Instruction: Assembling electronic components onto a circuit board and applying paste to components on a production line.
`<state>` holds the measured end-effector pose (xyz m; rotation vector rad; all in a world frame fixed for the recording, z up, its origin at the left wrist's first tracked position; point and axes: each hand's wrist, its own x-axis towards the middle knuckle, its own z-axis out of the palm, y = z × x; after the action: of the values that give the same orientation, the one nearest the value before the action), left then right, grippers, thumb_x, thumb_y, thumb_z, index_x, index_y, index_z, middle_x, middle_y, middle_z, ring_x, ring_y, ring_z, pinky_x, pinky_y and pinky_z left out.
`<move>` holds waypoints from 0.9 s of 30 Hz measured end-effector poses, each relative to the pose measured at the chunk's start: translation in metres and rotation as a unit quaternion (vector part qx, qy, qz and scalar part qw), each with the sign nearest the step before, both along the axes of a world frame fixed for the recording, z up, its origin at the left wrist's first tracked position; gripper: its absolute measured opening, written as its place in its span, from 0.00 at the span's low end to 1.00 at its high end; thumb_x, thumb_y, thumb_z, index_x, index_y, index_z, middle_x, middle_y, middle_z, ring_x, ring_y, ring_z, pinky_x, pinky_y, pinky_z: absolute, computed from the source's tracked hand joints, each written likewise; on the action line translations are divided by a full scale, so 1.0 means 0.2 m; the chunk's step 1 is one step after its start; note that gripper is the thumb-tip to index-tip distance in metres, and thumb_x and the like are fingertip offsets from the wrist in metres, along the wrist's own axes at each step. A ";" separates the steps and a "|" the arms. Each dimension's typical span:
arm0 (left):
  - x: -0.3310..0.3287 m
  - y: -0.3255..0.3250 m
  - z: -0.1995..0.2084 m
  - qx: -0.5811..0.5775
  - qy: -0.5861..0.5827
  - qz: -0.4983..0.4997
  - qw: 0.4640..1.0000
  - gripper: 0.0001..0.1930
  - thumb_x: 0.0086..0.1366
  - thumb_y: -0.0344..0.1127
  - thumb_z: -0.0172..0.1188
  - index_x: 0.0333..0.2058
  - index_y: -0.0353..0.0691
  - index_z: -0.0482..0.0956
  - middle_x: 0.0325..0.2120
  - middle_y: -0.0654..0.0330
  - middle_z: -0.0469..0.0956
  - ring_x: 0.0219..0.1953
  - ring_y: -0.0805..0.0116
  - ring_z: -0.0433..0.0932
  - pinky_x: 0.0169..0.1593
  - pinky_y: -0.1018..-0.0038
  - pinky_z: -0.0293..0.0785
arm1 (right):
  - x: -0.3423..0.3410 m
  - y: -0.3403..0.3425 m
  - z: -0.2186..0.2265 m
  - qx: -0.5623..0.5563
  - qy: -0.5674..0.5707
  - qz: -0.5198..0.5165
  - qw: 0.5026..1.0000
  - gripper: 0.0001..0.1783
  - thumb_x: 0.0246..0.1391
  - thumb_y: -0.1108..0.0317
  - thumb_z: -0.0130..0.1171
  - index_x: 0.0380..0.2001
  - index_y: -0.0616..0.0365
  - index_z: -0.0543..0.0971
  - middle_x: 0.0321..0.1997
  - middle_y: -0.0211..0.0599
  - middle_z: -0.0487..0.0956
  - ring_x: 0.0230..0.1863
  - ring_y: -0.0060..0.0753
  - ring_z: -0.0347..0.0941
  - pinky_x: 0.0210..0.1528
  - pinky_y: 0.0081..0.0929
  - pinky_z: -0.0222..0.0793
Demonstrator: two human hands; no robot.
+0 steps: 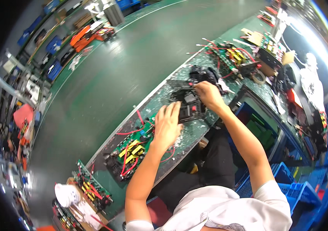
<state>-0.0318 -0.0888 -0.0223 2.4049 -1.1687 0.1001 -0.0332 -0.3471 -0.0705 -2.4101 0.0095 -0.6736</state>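
Two black plastic panels with small red parts lie close together at the middle of the bench. My left hand [166, 125] has its fingers stretched out, with the tips at the left edge of the nearer black panel [186, 112]. Over the right end of the farther black panel [182, 87], my right hand [209, 96] has its fingers curled and pressed on it; the fingertips are partly hidden. Left of my left hand sits a green circuit board [135, 148] with yellow parts and red wires. Beyond my right hand is a crumpled black heap [207, 72].
The green bench [187, 138] runs diagonally, scattered with pale scraps. More wired circuit boards [231, 57] lie at the far right. At lower left stand a white tub [67, 195] and another board [91, 188]. Blue crates [296, 190] stand beside me on the right.
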 end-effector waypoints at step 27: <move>0.08 0.43 0.26 -0.024 0.050 0.108 0.993 0.20 0.59 0.29 0.65 0.51 0.35 0.78 0.52 0.48 0.77 0.51 0.48 0.78 0.54 0.63 0.75 | -0.39 0.52 0.30 0.012 -0.143 0.115 0.983 0.20 0.35 0.88 0.65 0.33 0.59 0.72 0.60 0.52 0.71 0.59 0.59 0.70 0.59 0.43 0.69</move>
<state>-0.0149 -0.0018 0.0304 2.4558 -0.8490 0.0744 -0.1110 -0.2428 -0.0100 -2.2250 -0.3716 -0.8963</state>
